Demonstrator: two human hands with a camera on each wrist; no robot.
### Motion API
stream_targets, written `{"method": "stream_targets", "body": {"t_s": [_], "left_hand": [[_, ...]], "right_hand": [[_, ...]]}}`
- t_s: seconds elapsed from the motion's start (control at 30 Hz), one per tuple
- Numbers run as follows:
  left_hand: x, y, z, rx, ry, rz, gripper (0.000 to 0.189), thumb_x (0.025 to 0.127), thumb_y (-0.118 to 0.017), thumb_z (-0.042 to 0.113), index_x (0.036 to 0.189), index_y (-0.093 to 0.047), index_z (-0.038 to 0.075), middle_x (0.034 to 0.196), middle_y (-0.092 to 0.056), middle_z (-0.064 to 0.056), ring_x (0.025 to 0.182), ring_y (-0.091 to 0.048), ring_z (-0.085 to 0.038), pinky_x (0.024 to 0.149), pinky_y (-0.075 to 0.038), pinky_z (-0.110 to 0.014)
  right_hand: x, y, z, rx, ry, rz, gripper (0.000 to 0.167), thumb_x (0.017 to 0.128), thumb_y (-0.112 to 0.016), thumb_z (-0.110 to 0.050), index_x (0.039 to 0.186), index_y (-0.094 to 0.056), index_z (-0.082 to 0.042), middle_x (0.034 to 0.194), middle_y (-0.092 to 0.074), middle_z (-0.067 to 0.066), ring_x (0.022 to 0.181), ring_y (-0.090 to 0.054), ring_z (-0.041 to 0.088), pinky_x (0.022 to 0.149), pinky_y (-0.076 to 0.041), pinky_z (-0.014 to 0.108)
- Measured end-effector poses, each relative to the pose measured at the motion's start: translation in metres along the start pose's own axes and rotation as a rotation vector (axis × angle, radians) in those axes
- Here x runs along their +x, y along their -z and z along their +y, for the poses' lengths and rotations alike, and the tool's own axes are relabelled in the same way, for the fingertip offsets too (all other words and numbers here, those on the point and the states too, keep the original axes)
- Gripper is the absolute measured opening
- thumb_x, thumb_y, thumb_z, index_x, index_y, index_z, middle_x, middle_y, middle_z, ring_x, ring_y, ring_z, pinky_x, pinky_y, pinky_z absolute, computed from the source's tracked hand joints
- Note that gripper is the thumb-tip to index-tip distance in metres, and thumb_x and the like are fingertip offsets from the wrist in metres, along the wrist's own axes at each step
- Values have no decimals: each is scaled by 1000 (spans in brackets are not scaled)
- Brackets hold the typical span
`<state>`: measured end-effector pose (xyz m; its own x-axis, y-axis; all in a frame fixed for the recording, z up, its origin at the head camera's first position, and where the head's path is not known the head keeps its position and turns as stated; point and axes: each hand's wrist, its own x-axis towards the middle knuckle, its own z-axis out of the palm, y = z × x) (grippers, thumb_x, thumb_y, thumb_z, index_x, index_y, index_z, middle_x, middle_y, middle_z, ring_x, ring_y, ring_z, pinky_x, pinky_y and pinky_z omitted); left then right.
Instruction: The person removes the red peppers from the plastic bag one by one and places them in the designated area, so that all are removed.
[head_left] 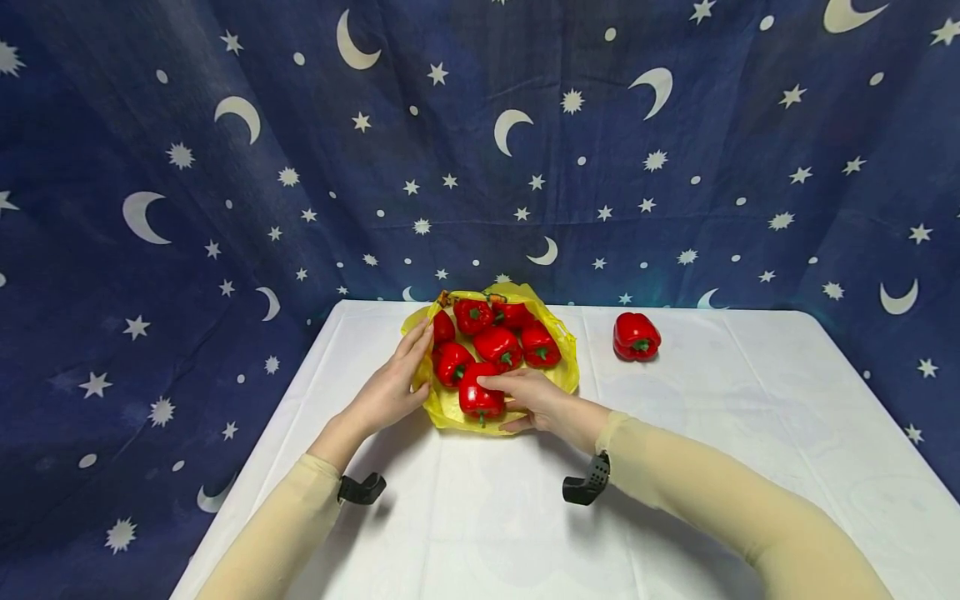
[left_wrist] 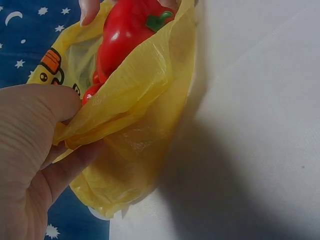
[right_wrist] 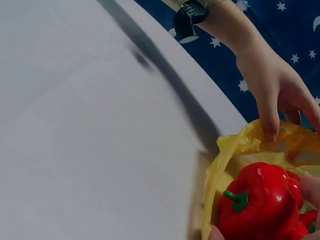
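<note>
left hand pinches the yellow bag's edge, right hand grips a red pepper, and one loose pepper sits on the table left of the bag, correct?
Not quite: the loose pepper sits on the table right of the yellow bag, as the head view shows. The left hand does pinch the bag's edge, and the right hand grips a red pepper.

Head view, centre: my right hand [head_left: 534, 400] hides one side of the red bell pepper [head_left: 478, 395] I grip; both beige sleeves [head_left: 697, 479] run off the bottom. Right-wrist view, lower right: yellow plastic bag [right_wrist: 214, 185] cropped, that hand cut to fingertips.
</note>
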<state>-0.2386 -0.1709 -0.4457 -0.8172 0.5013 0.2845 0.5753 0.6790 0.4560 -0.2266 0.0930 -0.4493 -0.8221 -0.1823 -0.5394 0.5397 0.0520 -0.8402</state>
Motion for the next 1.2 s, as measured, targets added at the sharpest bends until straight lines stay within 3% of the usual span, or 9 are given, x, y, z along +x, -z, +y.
{"method": "stream_targets", "body": {"t_s": [0.17,0.57,1.03,1.2], "left_hand": [[-1,0,0,-1,6,-5,91,87,-71,2,163,-20,4,172,-7,-4,149,-31,-30,111,-41,-47],[-1,0,-1,-1,13,-10,92,88,-70,2,164,-19,5,172,-5,-1,149,-32,-31,109,-43,-47],[-4,-2,-2,-2,5,-5,91,87,-70,2,163,-19,4,171,-7,-3,148,-32,-32,110,-41,-48],[-3,-1,-2,-3,2,-5,92,87,-71,2,163,-20,4,172,-7,-2,148,-33,-32,110,-42,-49]], "right_hand": [[3,-7,1,-20,17,29,82,82,-85,-35,143,-44,1,143,-47,21,128,-46,43,75,-60,51],[5,-10,4,-36,41,35,84,82,-86,-32,143,-41,4,139,-52,20,119,-55,35,78,-61,48],[7,-13,9,-101,69,64,79,78,-87,-33,138,-50,3,134,-55,15,114,-57,28,88,-56,39],[8,-10,6,-52,81,12,63,80,-85,-30,128,-60,3,122,-67,11,103,-64,24,87,-57,38]]}}
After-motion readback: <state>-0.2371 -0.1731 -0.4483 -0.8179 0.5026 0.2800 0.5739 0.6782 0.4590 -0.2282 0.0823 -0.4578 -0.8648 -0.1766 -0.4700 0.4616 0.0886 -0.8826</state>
